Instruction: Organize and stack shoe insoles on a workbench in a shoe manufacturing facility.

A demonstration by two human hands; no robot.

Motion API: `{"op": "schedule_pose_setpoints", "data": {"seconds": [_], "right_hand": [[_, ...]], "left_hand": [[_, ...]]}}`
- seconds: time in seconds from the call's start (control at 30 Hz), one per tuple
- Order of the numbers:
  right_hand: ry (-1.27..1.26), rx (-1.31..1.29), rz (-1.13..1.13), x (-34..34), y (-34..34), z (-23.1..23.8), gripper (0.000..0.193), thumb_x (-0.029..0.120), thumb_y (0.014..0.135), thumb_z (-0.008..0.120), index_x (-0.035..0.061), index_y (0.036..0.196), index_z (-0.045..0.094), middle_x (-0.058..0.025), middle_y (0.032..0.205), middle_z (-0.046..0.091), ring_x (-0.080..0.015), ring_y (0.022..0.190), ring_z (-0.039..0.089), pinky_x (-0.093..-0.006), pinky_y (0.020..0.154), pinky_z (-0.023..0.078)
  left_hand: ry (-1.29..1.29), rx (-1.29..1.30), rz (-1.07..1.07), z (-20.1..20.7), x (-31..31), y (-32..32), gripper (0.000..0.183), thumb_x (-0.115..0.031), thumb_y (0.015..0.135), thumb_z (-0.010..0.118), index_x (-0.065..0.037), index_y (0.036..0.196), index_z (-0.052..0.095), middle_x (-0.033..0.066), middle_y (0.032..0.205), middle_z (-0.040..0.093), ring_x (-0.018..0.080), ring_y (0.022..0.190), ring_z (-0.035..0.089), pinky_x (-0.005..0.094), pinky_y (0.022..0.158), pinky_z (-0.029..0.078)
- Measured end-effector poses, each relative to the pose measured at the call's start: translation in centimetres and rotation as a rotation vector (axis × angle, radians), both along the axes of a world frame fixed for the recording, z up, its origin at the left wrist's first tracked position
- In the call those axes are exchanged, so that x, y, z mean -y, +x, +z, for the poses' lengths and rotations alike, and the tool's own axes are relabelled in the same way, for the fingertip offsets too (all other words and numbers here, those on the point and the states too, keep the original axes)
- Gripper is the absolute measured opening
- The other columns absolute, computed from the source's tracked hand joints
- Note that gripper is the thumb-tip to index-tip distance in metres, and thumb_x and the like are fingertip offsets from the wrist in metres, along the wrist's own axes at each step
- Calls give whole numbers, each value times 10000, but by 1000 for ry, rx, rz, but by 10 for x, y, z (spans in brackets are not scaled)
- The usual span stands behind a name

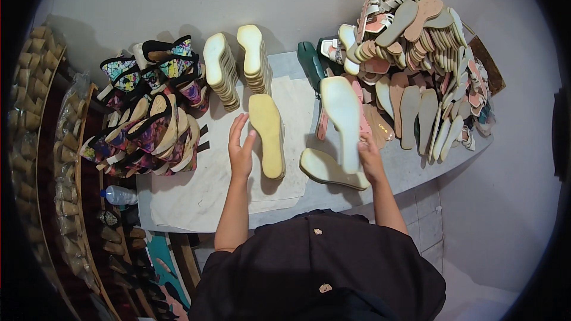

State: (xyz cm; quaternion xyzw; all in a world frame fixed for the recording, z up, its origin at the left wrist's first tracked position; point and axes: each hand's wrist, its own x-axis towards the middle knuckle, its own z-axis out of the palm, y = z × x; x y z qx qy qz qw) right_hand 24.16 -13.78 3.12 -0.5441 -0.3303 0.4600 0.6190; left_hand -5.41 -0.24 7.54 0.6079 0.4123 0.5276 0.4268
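The left hand (241,153) lies flat on the white cloth (196,184) that covers the counter (416,166), fingers released and spread, their tips touching the left edge of a yellow sole (266,134) lying lengthwise on the cloth. The right hand (370,156) grips the lower end of a pale sole (343,120), fingers closed on it, holding it tilted up over the counter. Just beneath it, a third sole (329,169) lies crosswise near the counter's front edge. Behind the yellow sole stand two stacks of soles (238,68). A heap of patterned sandals (148,113) sits to the left, and a big pile of soles and straps (422,65) to the right.
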Motion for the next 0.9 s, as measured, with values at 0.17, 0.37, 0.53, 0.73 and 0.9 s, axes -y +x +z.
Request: {"op": "schedule_pose_setpoints", "data": {"seconds": [0.17,0.37,0.53,0.73,0.9], "right_hand": [[-7,0,127,-15,-27,-6,320,232,923,513,23,1163,477,-20,991,576,-86,897,524,-231,815,408],[-119,15,172,-17,-50,-1,299,212,922,505,16,1146,488,-45,969,584,-96,889,532,-241,801,419],[-178,-88,227,-37,-104,1,283,119,889,532,-13,1136,489,-67,910,620,-109,851,559,-246,796,424],[-134,-28,236,-75,-148,6,252,156,893,530,8,1097,513,-52,848,626,-97,816,557,-237,760,424],[-215,583,133,-88,-160,-5,265,273,867,527,78,1046,543,16,720,579,-94,716,537,-317,780,324]], "left_hand": [[34,-163,8,-6,7,6,447,-109,802,591,-55,1239,514,155,1333,423,286,1289,322,373,1059,236],[3,-241,44,-30,6,0,484,-177,879,504,-44,1332,400,162,1368,377,292,1300,303,357,1067,226],[-65,-228,-17,-62,-8,7,512,-247,914,397,-52,1377,294,154,1421,275,297,1336,187,359,1083,159],[-158,-229,-61,-82,-33,9,584,-328,938,301,-82,1440,133,163,1488,131,306,1382,32,378,1100,58],[-209,-301,18,-56,-37,21,648,-295,901,358,-109,1448,65,202,1483,102,318,1383,20,497,1072,-43]]}}
